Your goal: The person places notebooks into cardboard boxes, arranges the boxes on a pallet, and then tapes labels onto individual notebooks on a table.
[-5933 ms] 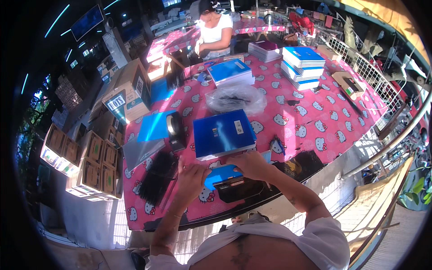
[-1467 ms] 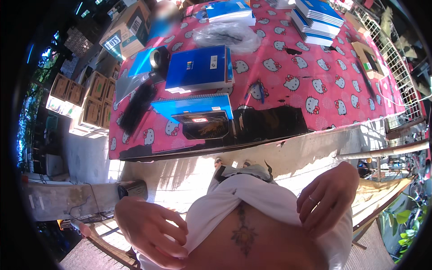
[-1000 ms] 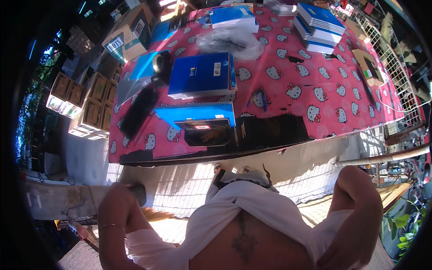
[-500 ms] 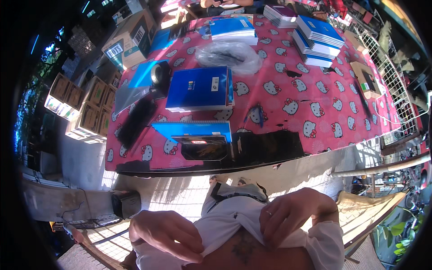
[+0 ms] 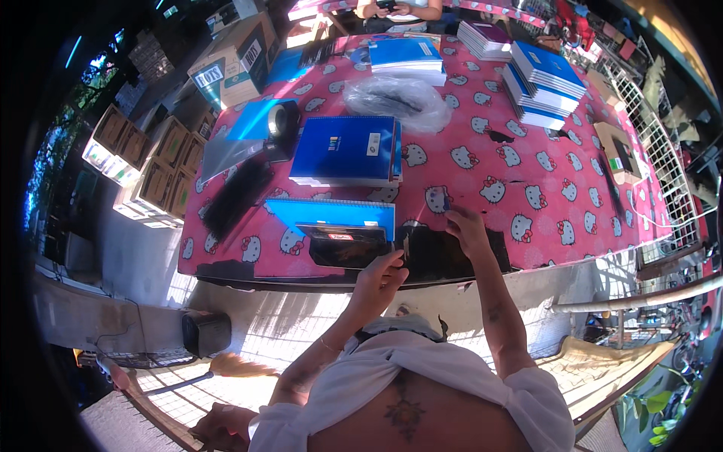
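My right hand point(image 5: 468, 230) reaches over the near side of the table, its fingers bent and fingertips together at a small blue pen point(image 5: 446, 202). My left hand point(image 5: 382, 280) is at the table's near edge, its fingers loosely curled and apart, holding nothing that I can see. Just left of its fingertips lies a flat dark packet point(image 5: 343, 251) with a red label. Behind the packet is a light-blue spiral notebook point(image 5: 331, 214). Farther back sits a stack of dark-blue notebooks point(image 5: 343, 151).
The table has a pink cat-print cover point(image 5: 482, 162). On it are a crumpled clear plastic bag point(image 5: 399, 104), a tape roll point(image 5: 278, 120), black bristles point(image 5: 239, 197) and blue-covered stacks point(image 5: 542, 83). Cartons point(image 5: 162, 158) stand at left; a broom point(image 5: 237, 367) lies below. Another person point(image 5: 403, 10) sits opposite.
Both hands have left the white shirt front and moved forward to the table, the right to the pen, the left to the near edge. The view has shifted slightly; a broom now shows.
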Action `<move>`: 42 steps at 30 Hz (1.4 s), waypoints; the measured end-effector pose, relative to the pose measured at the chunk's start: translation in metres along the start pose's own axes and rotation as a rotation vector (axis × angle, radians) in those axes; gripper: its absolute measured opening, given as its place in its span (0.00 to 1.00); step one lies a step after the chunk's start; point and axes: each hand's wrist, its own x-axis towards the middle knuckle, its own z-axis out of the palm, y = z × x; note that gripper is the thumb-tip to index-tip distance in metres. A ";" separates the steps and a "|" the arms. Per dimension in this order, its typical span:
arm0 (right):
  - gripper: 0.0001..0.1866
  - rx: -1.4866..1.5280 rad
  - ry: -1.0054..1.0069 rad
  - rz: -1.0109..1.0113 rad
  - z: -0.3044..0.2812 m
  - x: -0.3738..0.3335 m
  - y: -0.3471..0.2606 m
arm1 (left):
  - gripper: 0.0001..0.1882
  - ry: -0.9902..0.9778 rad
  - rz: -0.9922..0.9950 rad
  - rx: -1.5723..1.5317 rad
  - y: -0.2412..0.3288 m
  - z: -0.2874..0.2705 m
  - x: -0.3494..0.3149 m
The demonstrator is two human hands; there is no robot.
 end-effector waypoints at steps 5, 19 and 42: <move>0.17 -0.053 -0.319 -0.297 0.084 -0.143 -0.034 | 0.28 -0.028 0.082 -0.728 0.030 -0.011 -0.010; 0.26 -0.430 -0.134 -0.628 0.123 -0.058 0.001 | 0.26 0.608 -0.008 -0.787 -0.085 -0.122 -0.020; 0.25 -1.369 0.087 -1.076 0.270 -0.093 0.084 | 0.27 0.414 0.097 1.083 -0.173 -0.262 -0.024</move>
